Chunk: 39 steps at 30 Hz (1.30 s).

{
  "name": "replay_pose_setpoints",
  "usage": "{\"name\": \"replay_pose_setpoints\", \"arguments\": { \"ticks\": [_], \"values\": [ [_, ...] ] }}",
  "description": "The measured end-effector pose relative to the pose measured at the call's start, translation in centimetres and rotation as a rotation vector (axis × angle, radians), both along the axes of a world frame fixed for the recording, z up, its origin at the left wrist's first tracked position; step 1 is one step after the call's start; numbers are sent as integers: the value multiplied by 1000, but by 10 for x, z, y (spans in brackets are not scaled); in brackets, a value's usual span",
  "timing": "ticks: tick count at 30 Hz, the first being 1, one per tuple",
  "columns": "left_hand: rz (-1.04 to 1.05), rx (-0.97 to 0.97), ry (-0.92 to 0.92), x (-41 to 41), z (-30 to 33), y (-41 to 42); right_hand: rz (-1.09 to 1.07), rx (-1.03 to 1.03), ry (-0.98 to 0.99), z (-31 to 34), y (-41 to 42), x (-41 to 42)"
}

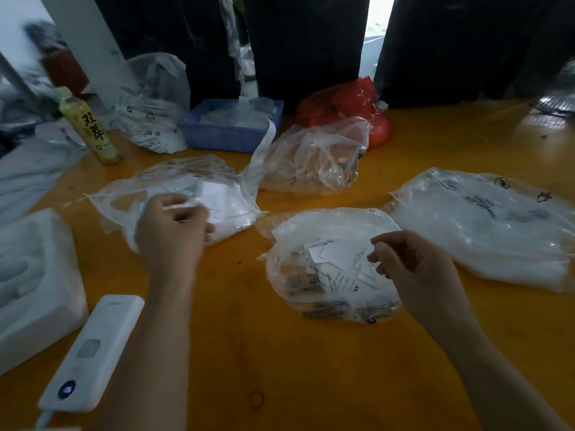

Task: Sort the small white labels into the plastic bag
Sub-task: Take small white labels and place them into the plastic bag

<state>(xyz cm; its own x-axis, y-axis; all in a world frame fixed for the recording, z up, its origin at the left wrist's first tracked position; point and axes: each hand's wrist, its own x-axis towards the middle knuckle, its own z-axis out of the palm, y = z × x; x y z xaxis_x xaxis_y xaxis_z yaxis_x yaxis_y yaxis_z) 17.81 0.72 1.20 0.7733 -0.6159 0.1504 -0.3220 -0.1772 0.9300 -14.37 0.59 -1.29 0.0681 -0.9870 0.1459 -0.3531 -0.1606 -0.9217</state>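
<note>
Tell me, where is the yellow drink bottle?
The bottle stands upright at the far left of the table, just left of a crumpled white bag and the blue basket.

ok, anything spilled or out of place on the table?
Nothing spilled. One oddity: a long white paper strip trails out of the blue basket over its front edge, down onto the table. Labels look contained in the bags.

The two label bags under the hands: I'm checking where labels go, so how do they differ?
The left bag lies flatter and farther back, with the left hand gripping something white over it. The near bag bulges, showing loose white labels, some printed, with the right hand loosely curled at its edge, holding nothing visible. Both are clear printed plastic on the yellow table.
</note>
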Motion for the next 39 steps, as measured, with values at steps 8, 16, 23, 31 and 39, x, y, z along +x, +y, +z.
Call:
{"name": "replay_pose_setpoints", "arguments": {
  "ticks": [8, 16, 23, 31, 39],
  "values": [
    [65, 348, 38, 84, 3, -56, -6, -22, 93, -6, -1, -6],
    [-47, 1, -485, -16, -7, -13, 2, -88, 792, -33, -16, -3],
    [-889, -138, -489, -136, -58, 29, -553, -384, 632, -4, -48, -54],
    [-771, -53, -265, -151, -85, 22, -391, 161, 1144, 2, -99, -124],
    [-738, -24, -139, -147, -84, 24, -500, -106, 837, 20, -83, -126]
  ]
}}
